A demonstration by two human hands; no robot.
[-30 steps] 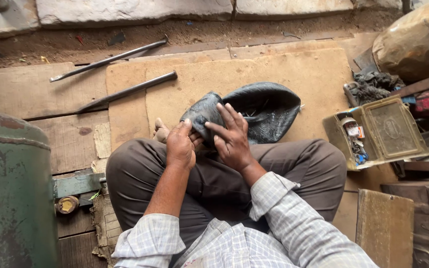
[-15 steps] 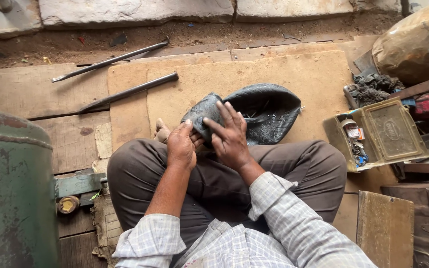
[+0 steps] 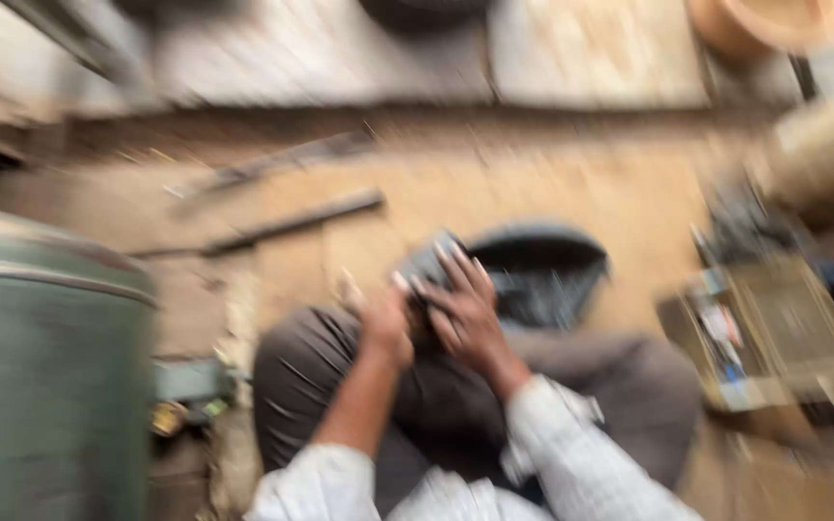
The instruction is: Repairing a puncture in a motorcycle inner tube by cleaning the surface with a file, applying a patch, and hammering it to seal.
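The view is badly blurred by motion. I sit cross-legged on wooden boards, with a dark shoe resting at my knees. My left hand is closed on the near edge of the shoe, by a grey flap of it. My right hand lies flat on the shoe's upper with fingers spread, pressing it. The two hands almost touch. Part of the shoe is hidden under my hands.
A large green metal drum stands at my left. Two long dark metal bars lie on the boards ahead. An open box of small items sits at the right, a bulky sack beyond it.
The camera has tilted up and shaken, so everything sits lower and blurred. My hands stay on the shoe in much the same grip.
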